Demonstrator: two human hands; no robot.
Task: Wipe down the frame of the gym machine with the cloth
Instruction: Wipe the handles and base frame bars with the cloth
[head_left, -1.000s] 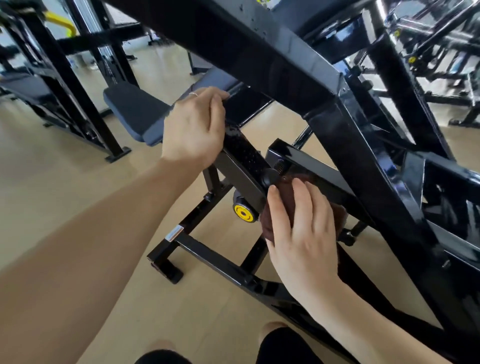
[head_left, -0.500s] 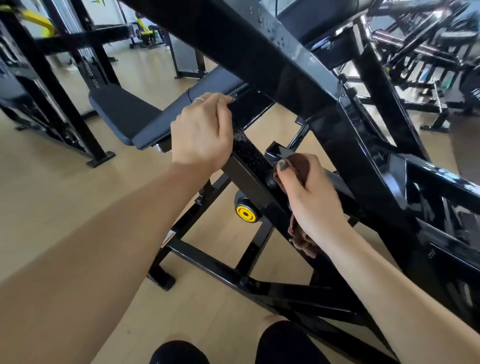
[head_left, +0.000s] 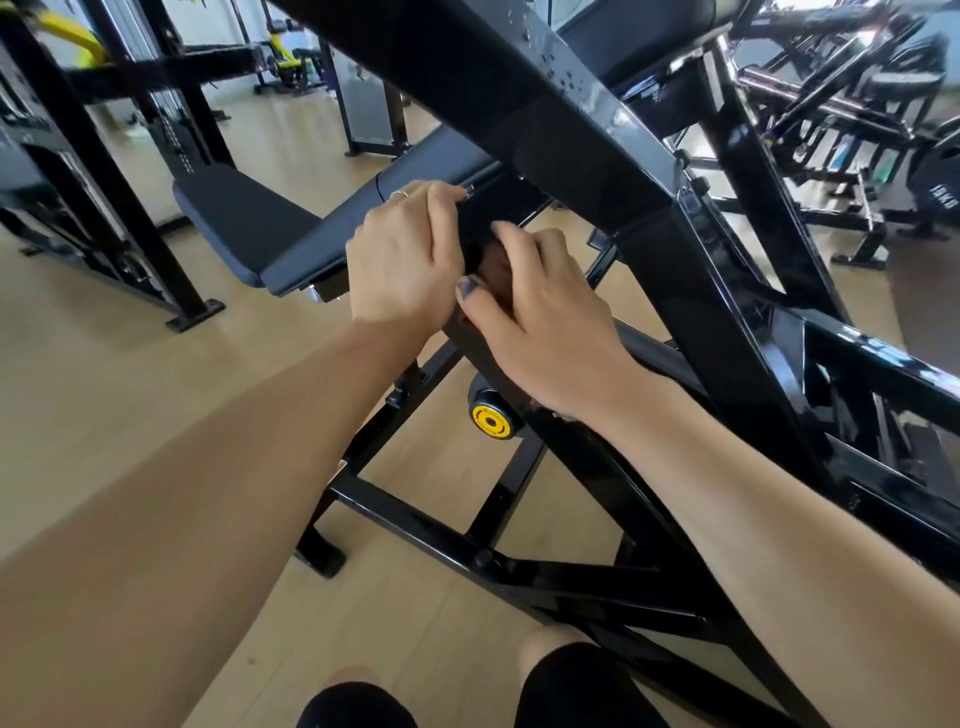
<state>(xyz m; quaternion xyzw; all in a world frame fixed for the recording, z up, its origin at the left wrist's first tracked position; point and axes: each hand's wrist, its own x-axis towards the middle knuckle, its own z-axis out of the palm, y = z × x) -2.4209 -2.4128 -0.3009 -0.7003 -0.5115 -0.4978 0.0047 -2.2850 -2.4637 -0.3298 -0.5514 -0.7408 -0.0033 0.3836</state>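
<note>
The cloth (head_left: 493, 273), dark brown, is almost wholly hidden under the right hand (head_left: 540, 322); only a small fold shows between thumb and forefinger, pressed against the slanted black bar (head_left: 470, 338) that runs down toward the yellow-capped knob (head_left: 491, 421). It is judged to be soft, light and easily bunched, so it is best held gathered in the palm with the fingers wrapped over it, as is seen here: the right fingers are curled round the cloth and the bar together. The left hand (head_left: 402, 265) is closed on the same bar just above, its fingers hooked over the far edge, a ring visible on one finger; the two hands touch or nearly touch.

The frame (head_left: 566, 130) itself is stiff painted steel, glossy and probably slippery where water droplets are scattered on the large upper beam. Square corners and bolt heads are likely to snag the cloth.

Open room along the bar is limited: the left hand blocks upward travel, and the big beam crosses close overhead. Downward, the bar is free as far as the knob. The padded bench (head_left: 270, 234) lies just beyond the left hand. Below, floor struts (head_left: 415, 514) cross over the pale wooden floor (head_left: 93, 374), and other machines (head_left: 831, 119) stand well apart behind.
</note>
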